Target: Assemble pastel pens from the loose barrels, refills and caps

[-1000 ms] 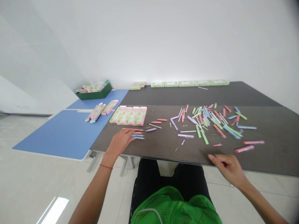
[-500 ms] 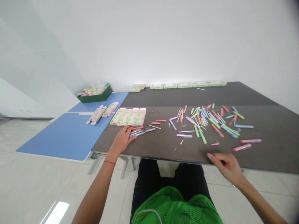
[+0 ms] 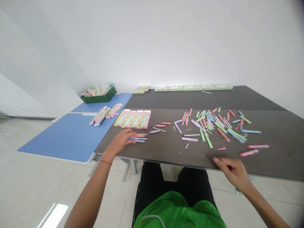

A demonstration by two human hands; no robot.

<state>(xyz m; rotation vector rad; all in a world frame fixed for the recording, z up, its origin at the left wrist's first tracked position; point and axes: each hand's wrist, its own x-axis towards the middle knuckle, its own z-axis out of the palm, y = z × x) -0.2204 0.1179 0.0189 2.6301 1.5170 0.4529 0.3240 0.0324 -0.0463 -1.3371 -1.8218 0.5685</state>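
On the left part of the dark table, my left hand [image 3: 122, 139] is closed around the left ends of several pens [image 3: 140, 138], red and blue, lying side by side with tips pointing right. Its thumb is on their near side and the fingers on the far side. Just beyond stand four flat pink-and-green pen boxes [image 3: 133, 119] in a row. Right of the pens lie a purple pen part [image 3: 155, 131], two red ones and a white refill [image 3: 158, 129]. My right hand [image 3: 231, 169] rests at the table's front edge, loosely curled, with nothing visible in it.
A heap of coloured pen barrels, caps and refills [image 3: 213, 123] spreads over the right side. Two pink barrels [image 3: 257, 146] lie near the right. Box trays [image 3: 193, 87] line the wall. Flattened boxes [image 3: 99, 116] and a green bin [image 3: 98, 96] sit on the blue mats.
My left hand has drawn slightly leftward with the pens, which now lie straighter and a little farther from the purple part. My right hand has stayed by the table edge.
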